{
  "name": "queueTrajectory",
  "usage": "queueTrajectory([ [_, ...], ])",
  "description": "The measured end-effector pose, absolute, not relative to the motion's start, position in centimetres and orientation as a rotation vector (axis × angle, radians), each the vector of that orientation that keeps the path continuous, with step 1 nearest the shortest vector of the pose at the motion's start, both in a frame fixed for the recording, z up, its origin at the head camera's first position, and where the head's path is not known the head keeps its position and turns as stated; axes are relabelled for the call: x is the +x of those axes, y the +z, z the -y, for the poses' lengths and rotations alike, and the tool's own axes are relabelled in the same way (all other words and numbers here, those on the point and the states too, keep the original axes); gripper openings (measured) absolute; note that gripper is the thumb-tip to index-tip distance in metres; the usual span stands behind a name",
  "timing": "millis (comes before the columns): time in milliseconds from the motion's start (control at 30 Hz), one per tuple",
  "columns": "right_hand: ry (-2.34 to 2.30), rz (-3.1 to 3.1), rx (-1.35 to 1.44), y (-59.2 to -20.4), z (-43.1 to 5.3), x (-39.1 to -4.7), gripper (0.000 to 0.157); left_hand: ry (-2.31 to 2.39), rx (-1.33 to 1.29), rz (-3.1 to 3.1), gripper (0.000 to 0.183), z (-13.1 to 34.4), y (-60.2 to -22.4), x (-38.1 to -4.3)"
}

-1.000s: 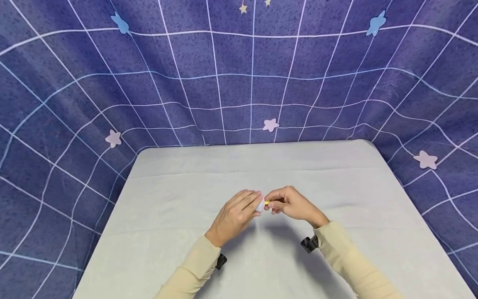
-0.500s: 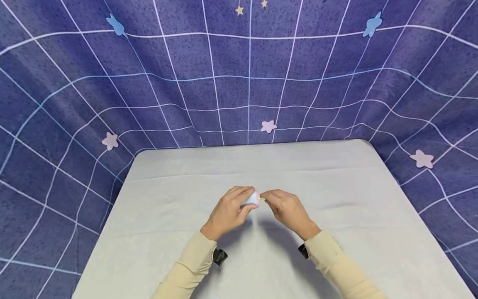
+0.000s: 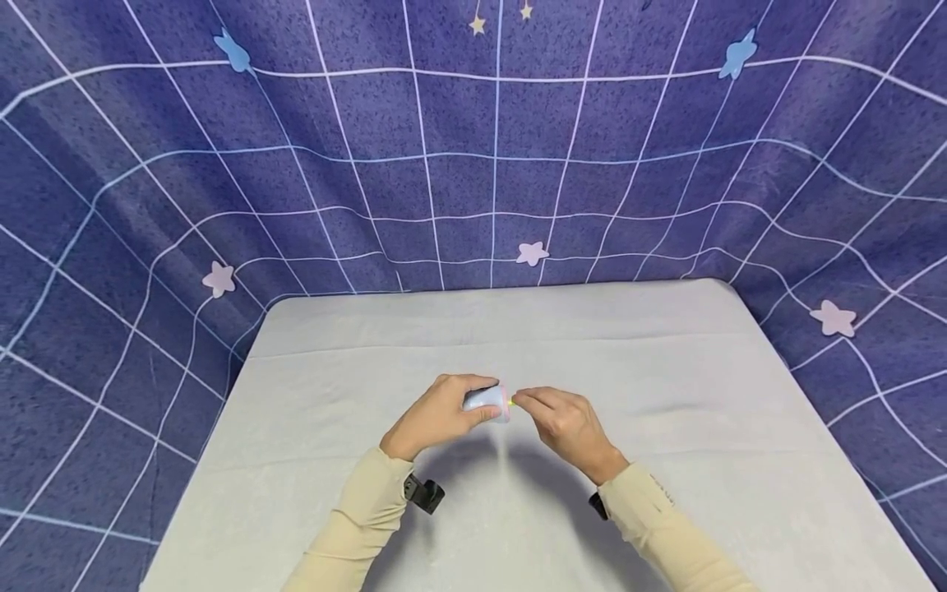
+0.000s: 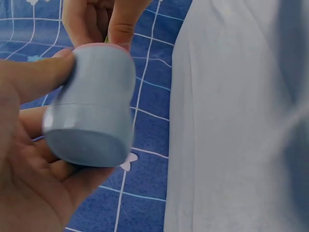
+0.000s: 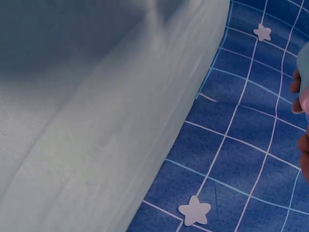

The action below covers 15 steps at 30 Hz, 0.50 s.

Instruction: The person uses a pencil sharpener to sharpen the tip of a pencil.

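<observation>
In the head view my left hand (image 3: 438, 415) grips a light blue, waisted pencil sharpener (image 3: 484, 399) lying sideways in the air above the table. Its pink end faces my right hand (image 3: 568, 423), whose fingertips pinch a thin yellow pencil (image 3: 511, 402) that enters that end. Most of the pencil is hidden by the fingers. Thumb and fingers wrap the sides of the sharpener (image 4: 94, 108) in the left wrist view, its broad flat base towards the camera. At the right edge of the right wrist view only a sliver of the sharpener (image 5: 303, 67) and some fingertips show.
A white cloth covers the table (image 3: 333, 485) below both hands. Around its back and sides hangs a blue curtain (image 3: 459, 181) with a line grid and stars. A small black camera (image 3: 425, 493) is strapped to each wrist.
My left hand has shifted slightly left and its fingers have opened up more of the sharpener to view. My right hand has turned over the pencil, its back now upward.
</observation>
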State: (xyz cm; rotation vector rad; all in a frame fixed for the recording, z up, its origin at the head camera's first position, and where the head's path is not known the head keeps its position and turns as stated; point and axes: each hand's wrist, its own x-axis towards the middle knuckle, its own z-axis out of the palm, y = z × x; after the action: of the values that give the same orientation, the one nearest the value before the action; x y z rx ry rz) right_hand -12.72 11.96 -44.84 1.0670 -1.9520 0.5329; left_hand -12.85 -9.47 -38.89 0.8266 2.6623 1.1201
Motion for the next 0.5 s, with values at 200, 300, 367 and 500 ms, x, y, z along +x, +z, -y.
queueTrajectory([
  [200, 0.522, 1.944, 1.078, -44.7, -12.0, -12.6, 0.035, 1.059, 0.914, -2.693, 0.042, 9.2, -39.1, -12.7],
  [300, 0.531, 1.945, 1.071, -44.5, -12.1, -12.6, 0.035, 1.040, 1.015, -2.781, 0.044, 8.9, -39.3, -12.6],
  [367, 0.562, 1.955, 1.062, -44.4, -12.2, -12.7, 0.033, 1.012, 1.111, -2.866, 0.045, 8.7, -39.6, -12.4],
  [500, 0.658, 2.042, 1.070, -44.0, -12.5, -12.7, 0.017, 0.894, 1.344, -3.054, 0.042, 8.2, -40.4, -12.1],
])
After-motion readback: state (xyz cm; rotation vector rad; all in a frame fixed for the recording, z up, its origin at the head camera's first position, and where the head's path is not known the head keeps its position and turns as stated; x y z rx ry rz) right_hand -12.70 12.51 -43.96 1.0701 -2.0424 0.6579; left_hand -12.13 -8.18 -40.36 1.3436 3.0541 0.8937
